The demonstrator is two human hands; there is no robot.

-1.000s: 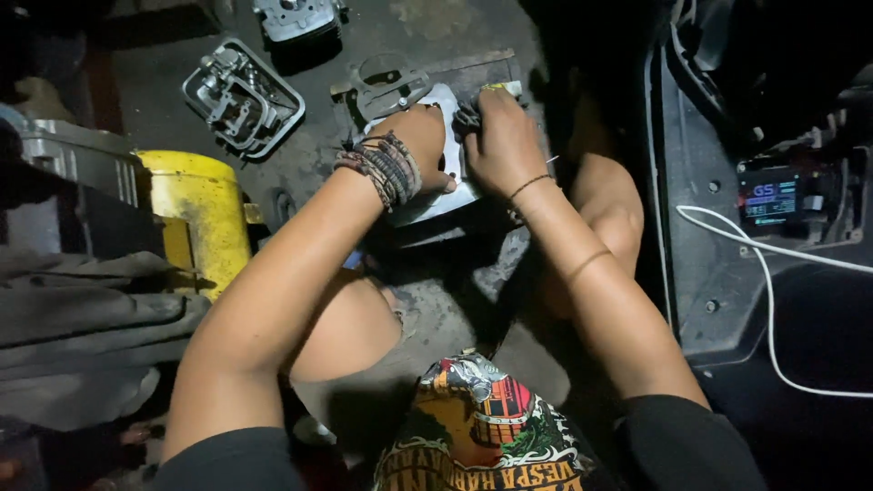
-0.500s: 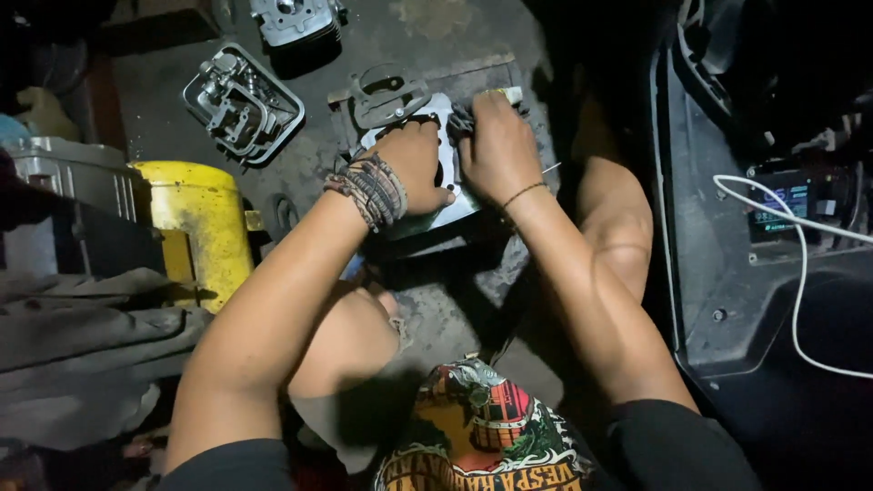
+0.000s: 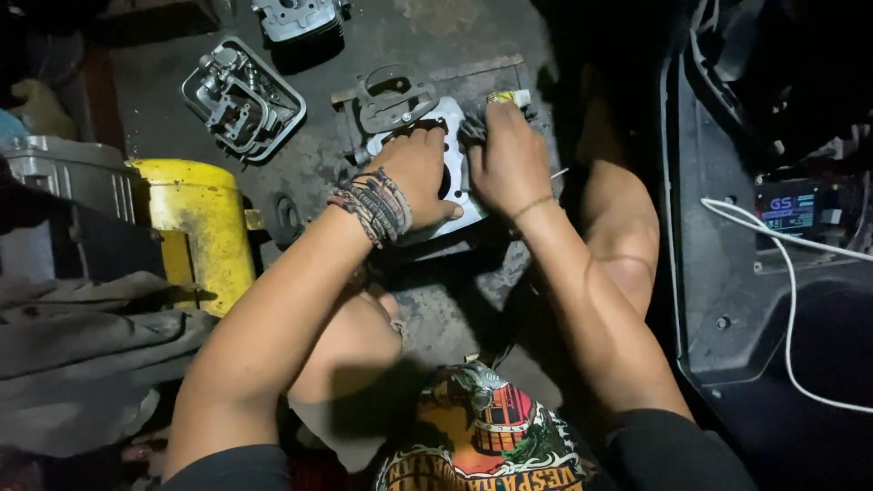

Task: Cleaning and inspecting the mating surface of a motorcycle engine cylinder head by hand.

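A pale metal engine block [image 3: 452, 168] lies flat on the dark floor in front of me. My left hand [image 3: 420, 175], with braided bands at the wrist, presses down on its top and grips its near edge. My right hand [image 3: 507, 155] is closed around a small tool with a yellow handle [image 3: 506, 96], its dark scrubbing end against the block's right side. A grey metal bracket [image 3: 393, 97] lies just beyond the block.
A metal engine cover [image 3: 242, 98] rests on the floor at the upper left, another metal casting [image 3: 297, 16] at the top edge. A yellow container [image 3: 204, 223] stands to the left. Black scooter bodywork [image 3: 737, 300] with a white cable [image 3: 789, 273] fills the right.
The view has shifted slightly. Both hands stay on the block, the right hand working the tool a little further up along the block's side.
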